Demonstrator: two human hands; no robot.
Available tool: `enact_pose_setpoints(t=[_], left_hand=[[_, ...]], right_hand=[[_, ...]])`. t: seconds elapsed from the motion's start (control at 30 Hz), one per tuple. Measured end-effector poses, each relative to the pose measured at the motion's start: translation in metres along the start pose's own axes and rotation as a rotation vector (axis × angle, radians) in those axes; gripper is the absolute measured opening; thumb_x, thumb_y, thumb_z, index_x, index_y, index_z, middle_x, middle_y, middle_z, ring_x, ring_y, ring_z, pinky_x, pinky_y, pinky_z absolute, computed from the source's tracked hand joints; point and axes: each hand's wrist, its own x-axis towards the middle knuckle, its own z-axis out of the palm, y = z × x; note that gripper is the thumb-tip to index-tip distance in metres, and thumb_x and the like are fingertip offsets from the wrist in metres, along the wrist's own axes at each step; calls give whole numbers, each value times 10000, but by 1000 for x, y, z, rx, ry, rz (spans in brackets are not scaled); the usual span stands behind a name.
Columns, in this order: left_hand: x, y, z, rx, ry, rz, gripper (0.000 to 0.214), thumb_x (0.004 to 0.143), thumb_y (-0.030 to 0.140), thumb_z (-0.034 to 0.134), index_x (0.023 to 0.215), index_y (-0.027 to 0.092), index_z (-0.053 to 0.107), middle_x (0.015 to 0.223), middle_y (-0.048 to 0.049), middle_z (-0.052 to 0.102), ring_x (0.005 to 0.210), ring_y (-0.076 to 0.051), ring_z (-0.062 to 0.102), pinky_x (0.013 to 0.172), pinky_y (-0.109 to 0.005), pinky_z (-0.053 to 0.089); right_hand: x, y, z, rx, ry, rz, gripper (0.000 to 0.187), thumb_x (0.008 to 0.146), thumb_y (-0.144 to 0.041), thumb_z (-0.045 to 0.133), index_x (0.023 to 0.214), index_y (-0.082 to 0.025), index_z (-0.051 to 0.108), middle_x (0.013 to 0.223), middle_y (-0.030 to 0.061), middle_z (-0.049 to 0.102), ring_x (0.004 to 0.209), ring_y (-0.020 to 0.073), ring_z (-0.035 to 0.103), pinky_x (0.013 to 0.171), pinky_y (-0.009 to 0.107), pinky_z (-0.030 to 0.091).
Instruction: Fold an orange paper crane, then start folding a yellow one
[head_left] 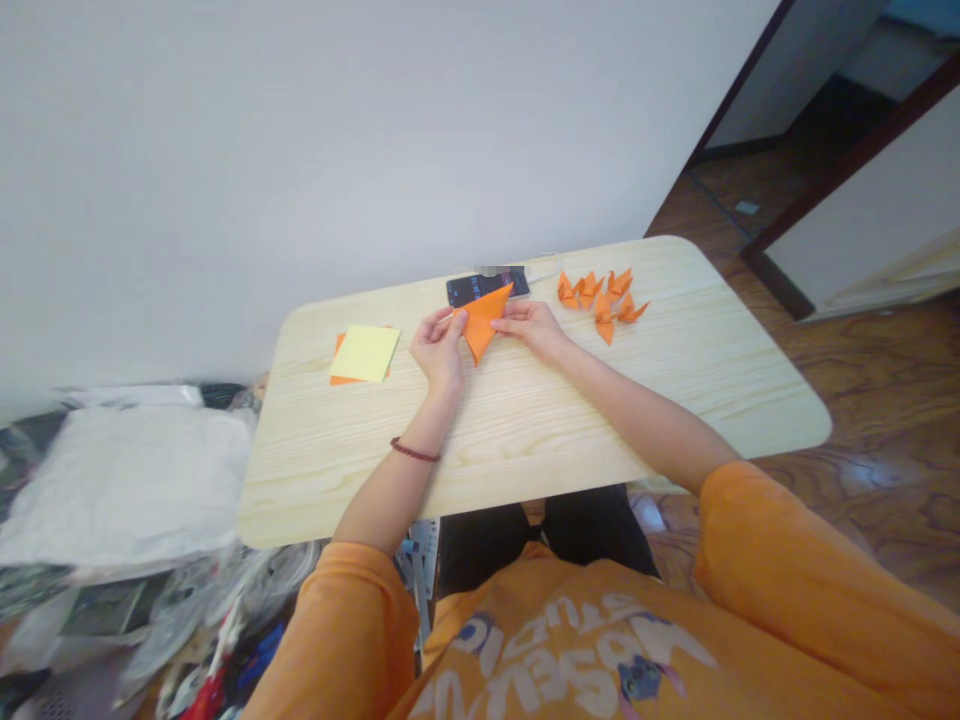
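Two hands grip the work, the left hand (pixel 439 345) and right hand (pixel 532 328) holding a folded orange paper triangle (pixel 484 320) between them, just above the pale wooden table (pixel 697 300) — a phone (pixel 487 288) just beyond, small orange origami cranes (pixel 604 318) to the right, and a yellow paper square (pixel 365 353) to the left.

Left hand (pixel 439 350): raised on its edge, palm turned toward the right hand, fingers curled forward into a pinch;
Right hand (pixel 529 328): lower and flatter, back of the hand up, fingers reaching left into a pinch;
Between the hands: just apart, fingertips facing each other;
Left wrist (pixel 442 395): slightly bent, with a dark red beaded bracelet (pixel 415 450) just behind it;
Left forearm (pixel 397 490): bare, rising steeply from an orange sleeve (pixel 337 640);
Right forearm (pixel 637 410): bare, slanting in from the lower right out of an orange sleeve (pixel 780 570);
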Motion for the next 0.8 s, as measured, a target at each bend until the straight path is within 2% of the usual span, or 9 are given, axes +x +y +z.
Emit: enact_pose_setpoints(t=[0.2,0.33,0.43,0.57,0.67,0.8], left_hand=[[2,1,0,-1,15,-5,399,575,357,841,857,171,629,753,-18,713,742,-135,695,736,-254,541],[1,2,1,-23,28,-32,369,579,305,839,822,182,591,681,17,680,675,-110,671,698,-235,529],[-1,1,2,-9,2,-30,382,595,288,832,752,207,494,635,50,642,638,-95,649,678,-222,520],[-4,1,2,-22,-60,40,464,641,291,805,672,216,348,665,47,632,673,-102,654,699,-232,520],[-3,2,1,12,-79,85,411,649,260,795,644,204,388,653,46,601,673,-97,638,694,-219,508],[-4,4,0,46,-113,142,252,630,195,782,668,191,533,679,36,617,680,-97,629,703,-214,503]], right_hand=[[-1,-3,1,98,-43,28,410,452,-441,881,680,-156,694,724,31,711,687,133,642,701,277,533],[-2,-5,1,61,-48,11,389,463,-453,875,611,-163,661,660,11,692,642,121,614,666,263,515],[-2,-4,1,-5,-50,3,396,425,-390,892,678,-167,684,753,21,726,717,150,637,698,282,512],[0,0,-1,-40,-39,0,367,464,-373,878,687,-148,692,765,44,728,755,169,646,722,299,500],[2,3,-4,-42,-19,-6,340,465,-360,875,637,-146,676,725,36,714,709,155,630,686,287,484],[5,4,-5,-22,8,-14,345,437,-350,882,595,-137,662,677,32,692,627,125,585,617,264,447]])
